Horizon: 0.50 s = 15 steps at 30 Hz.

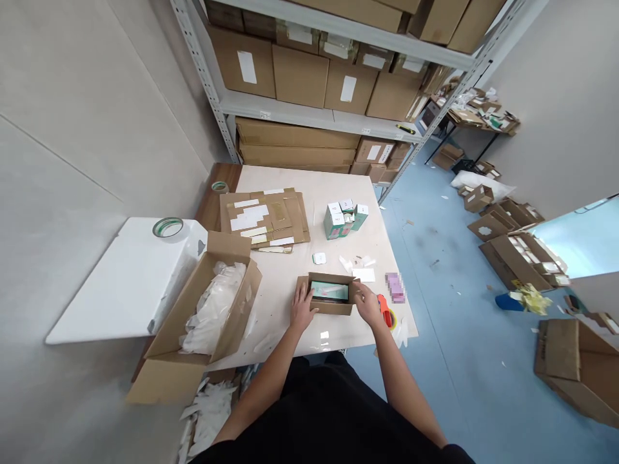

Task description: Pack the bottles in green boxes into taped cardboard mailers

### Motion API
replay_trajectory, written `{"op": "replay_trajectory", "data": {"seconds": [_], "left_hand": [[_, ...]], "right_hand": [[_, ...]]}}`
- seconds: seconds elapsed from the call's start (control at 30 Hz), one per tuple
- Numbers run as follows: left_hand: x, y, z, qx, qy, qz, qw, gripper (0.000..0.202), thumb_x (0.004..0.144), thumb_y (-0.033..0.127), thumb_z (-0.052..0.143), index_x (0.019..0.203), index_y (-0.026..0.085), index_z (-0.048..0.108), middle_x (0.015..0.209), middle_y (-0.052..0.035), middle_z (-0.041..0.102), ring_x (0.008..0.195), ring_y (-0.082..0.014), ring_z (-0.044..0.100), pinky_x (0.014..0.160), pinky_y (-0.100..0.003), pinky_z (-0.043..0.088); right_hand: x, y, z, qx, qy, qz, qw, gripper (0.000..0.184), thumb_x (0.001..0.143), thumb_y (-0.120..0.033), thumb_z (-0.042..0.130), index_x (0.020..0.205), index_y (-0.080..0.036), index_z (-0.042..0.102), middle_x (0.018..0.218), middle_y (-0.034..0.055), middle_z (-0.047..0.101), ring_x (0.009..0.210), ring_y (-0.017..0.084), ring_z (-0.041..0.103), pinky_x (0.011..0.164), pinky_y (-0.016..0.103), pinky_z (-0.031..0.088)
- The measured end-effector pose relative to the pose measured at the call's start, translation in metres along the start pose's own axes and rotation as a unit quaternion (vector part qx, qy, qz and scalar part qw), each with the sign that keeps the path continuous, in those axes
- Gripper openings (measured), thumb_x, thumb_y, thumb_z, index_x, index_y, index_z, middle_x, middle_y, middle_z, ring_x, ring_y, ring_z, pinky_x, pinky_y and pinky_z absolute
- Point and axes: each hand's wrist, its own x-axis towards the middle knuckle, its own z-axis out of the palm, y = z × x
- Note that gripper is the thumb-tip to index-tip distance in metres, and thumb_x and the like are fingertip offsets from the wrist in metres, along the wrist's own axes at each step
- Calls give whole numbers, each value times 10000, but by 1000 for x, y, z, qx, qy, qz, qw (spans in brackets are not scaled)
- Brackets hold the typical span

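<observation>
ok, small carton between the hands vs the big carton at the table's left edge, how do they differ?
The small carton is far smaller than the big carton. The small carton holds pale green packs; the big carton, crumpled white packing. The left hand and right hand touch the small carton's sides; neither hand touches the big carton. Both are brown cardboard, open on top.

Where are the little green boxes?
In the head view, the little green boxes stand far back on the table, right of the flattened cartons, beyond the open carton.
</observation>
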Motion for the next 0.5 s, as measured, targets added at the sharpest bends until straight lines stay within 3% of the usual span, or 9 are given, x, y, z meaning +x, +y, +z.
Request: {"op": "replay_trajectory", "data": {"seconds": [0.1,0.17,0.23,0.3,0.37,0.43,0.5], "left_hand": [[-1,-14,-3,-41,45,-80,995,906,883,492,685,1637,200,276,1727,-193,161,1564,-387,264,1197,-532,369],[0,-24,-10,-64,35,-158,985,947,900,561,639,1646,161,214,1712,-231,186,1541,-382,322,1169,-493,409],[0,-32,-17,-76,-4,-199,977,896,910,572,617,1623,153,272,1691,-226,265,1513,-368,383,1142,-454,444],[-1,-35,-22,-79,-27,-174,981,784,936,519,589,1595,169,346,1677,-182,329,1506,-334,405,1146,-417,446],[-5,-31,-23,-81,-34,-98,991,707,961,424,556,1598,190,357,1686,-134,330,1517,-293,395,1167,-386,427],[-10,-23,-20,-74,-69,-22,995,753,933,342,592,1624,215,320,1707,-111,287,1509,-286,410,1154,-377,441],[-15,-15,-15,-43,-120,11,992,878,862,274,674,1644,249,275,1732,-109,205,1481,-312,448,1081,-379,499]], "right_hand": [[-10,19,-2,-12,18,30,999,538,829,-190,494,1318,-275,700,1349,64,700,1200,277,677,1030,445,561],[-15,31,0,-14,24,54,998,531,832,-217,501,1323,-259,698,1329,86,708,1147,286,700,981,439,582],[-17,41,5,-15,27,73,997,527,842,-247,510,1338,-236,689,1288,116,722,1108,301,715,946,436,591],[-18,50,12,-22,29,84,996,537,849,-269,530,1363,-208,673,1262,150,727,1117,322,712,945,442,587],[-17,59,20,-37,34,99,994,570,846,-285,556,1398,-173,643,1270,185,718,1154,345,696,963,461,577],[-17,68,28,-52,37,105,992,625,838,-296,570,1447,-156,593,1299,193,704,1184,348,685,982,475,568],[-18,77,34,-62,38,75,995,678,836,-301,557,1499,-161,533,1334,179,690,1186,325,689,989,469,567]]}}
